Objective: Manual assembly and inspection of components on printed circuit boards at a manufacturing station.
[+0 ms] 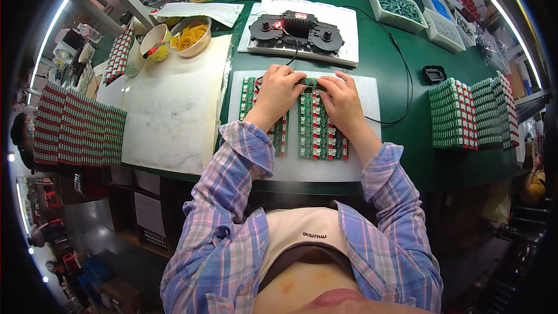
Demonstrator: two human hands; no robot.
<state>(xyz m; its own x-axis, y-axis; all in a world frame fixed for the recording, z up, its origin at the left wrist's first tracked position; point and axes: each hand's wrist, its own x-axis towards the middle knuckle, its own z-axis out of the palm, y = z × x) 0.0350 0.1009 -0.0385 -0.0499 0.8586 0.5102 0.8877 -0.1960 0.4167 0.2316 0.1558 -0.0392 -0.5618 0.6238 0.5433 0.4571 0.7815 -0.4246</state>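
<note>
Between my two hands is a small green circuit board point(311, 82), with dark parts at its ends. My left hand point(275, 93) is closed at the fingertips on its left end. At the other end, my right hand point(342, 100) pinches it between thumb and fingers. Below lie two panels of green, white and red circuit boards on a white foam mat point(363, 128). The right panel point(322, 128) shows almost whole; the left panel point(279, 137) is partly covered by my left hand and sleeve. Just beyond stands a black device point(297, 29) with two round discs and a lit red display.
Stacks of circuit boards stand at left point(78, 128) and right point(465, 113). Small-parts bins point(395, 9) fill the far right. A bowl of yellow rubber bands point(192, 36) sits far left beside a yellow cup point(156, 42). A black cable point(410, 76) curves past the mat.
</note>
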